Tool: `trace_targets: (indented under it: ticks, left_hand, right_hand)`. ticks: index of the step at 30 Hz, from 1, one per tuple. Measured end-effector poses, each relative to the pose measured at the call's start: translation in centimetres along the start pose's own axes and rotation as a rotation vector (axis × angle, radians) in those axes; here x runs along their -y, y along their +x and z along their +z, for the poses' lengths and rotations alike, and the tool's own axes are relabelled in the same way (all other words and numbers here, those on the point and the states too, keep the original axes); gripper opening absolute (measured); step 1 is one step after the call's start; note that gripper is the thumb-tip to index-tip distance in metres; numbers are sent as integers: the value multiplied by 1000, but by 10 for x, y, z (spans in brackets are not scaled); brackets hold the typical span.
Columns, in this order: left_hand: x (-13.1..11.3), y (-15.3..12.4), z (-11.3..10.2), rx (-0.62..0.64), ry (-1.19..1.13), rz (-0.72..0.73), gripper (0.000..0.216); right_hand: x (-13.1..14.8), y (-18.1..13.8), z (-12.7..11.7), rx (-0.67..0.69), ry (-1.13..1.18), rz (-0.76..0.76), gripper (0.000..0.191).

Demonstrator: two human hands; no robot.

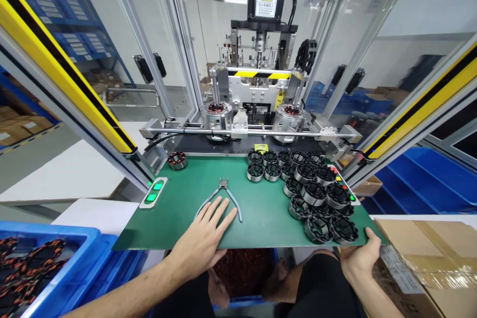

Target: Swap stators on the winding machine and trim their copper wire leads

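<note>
My left hand (209, 231) lies with fingers spread at the front of the green work surface (156, 223). Its fingertips are over or against the left handle of a pair of cutting pliers (222, 186), whose handles are apart and jaws point away from me. At the front right corner, my right hand (360, 254) is against the surface's edge, thumb up; its other fingers are mostly hidden. Close by stand several black-and-silver stator cores (313, 193), some stacked. Alone at the far left sits a stator wound with copper wire (178, 160).
Behind the surface, a machine holds two metal fixtures (216, 118) with wound stators, below a crossbar (253, 131). Yellow-black posts flank it. A blue bin (84, 238) of wound parts is at left, a cardboard box (432, 253) at right. Green-lit buttons (153, 192) sit at the left edge.
</note>
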State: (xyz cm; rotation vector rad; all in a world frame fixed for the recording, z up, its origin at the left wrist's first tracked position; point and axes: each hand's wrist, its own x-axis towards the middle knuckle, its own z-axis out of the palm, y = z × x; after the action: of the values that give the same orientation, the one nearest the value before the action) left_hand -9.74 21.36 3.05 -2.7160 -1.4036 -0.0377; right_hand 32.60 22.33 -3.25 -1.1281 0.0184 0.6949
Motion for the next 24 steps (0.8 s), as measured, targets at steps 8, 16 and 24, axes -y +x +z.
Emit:
trace_targets:
  ticks: [8,16,24]
  left_hand:
    - [0,0,-1,3,0,3,96]
    - [-1,1,-3,6,7,8,98]
    - [0,0,-2,-10,1,6,97]
  right_hand:
    - [-4,10,-7,37,-33,-39,40]
    - [-7,15,-11,36,-26,-18,42]
    - [-7,15,-11,40,-32,-21,42]
